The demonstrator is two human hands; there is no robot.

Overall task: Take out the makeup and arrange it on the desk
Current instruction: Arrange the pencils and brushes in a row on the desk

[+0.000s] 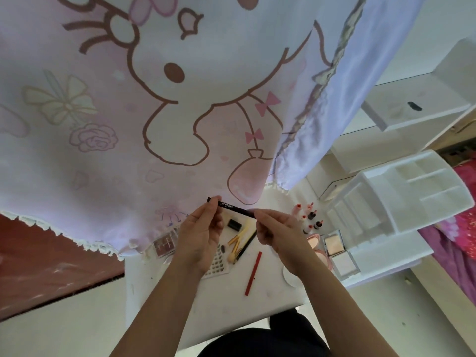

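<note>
Above the counter (270, 292), in mid-air: one dark eyeliner pencil (233, 207), lettered, held between both hands.

- Left hand (201, 235): fingers pinched on the pencil's ten o'clock end.
- Right hand (279, 235): fingers clamped on the opposite end.
- Beneath the hands, laid out on the counter: red pencil (253, 273) at six o'clock; black pencil (246, 244) lying against gold-handled brushes (238, 240); small black box (234, 224); nail-tip tray (219, 262) under the left wrist.
- At three o'clock: small bottles (311, 216) upright in a cluster, compacts (334, 246) just beside them, white organiser (401, 197) beyond.
- At nine o'clock: palette (164, 243), partly under the cartoon-print cloth (128, 124).

Hazards, as I judge them:
- If the hands tug the eyeliner pencil apart, the jerk could carry the right hand into the bottles and topple them.
- A slipped pencil would roll, possibly off the near counter edge.
</note>
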